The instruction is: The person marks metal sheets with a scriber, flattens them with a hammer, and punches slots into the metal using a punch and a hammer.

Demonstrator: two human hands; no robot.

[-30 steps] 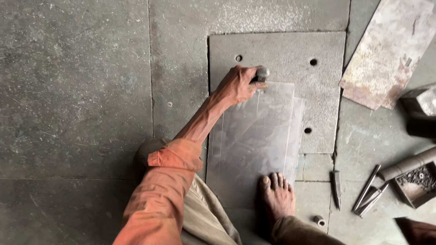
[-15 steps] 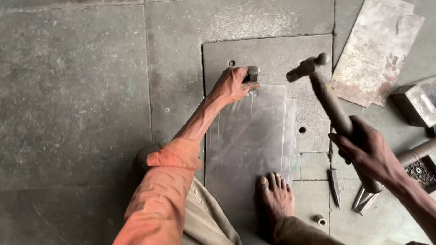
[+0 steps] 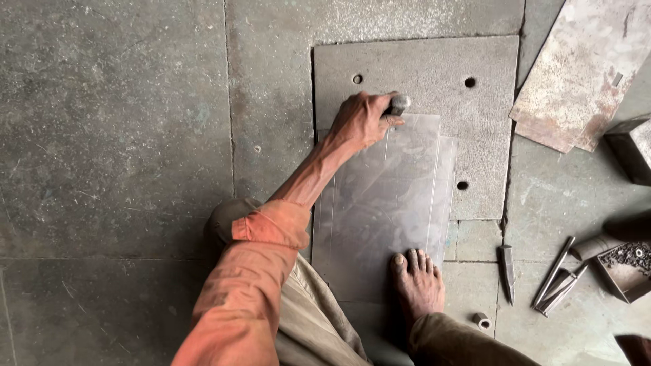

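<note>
My left hand (image 3: 363,120) is closed around a short steel punch (image 3: 398,104), held upright on the top edge of a thin shiny metal sheet (image 3: 386,203). The sheet lies on a thick grey steel plate (image 3: 434,74) with several round holes, set on the stone floor. My bare foot (image 3: 417,281) presses on the sheet's near right corner. My right hand is out of view, and so is the hammer.
A rusty metal plate (image 3: 583,74) lies at the upper right, a dark block (image 3: 630,146) beside it. A chisel (image 3: 507,271), metal rods (image 3: 559,278), a small nut (image 3: 480,320) and a box of small parts (image 3: 627,264) lie at the right.
Half a second ago my right hand held a hammer raised at the right; now hand and hammer have left the view. My left hand stays on the punch.
</note>
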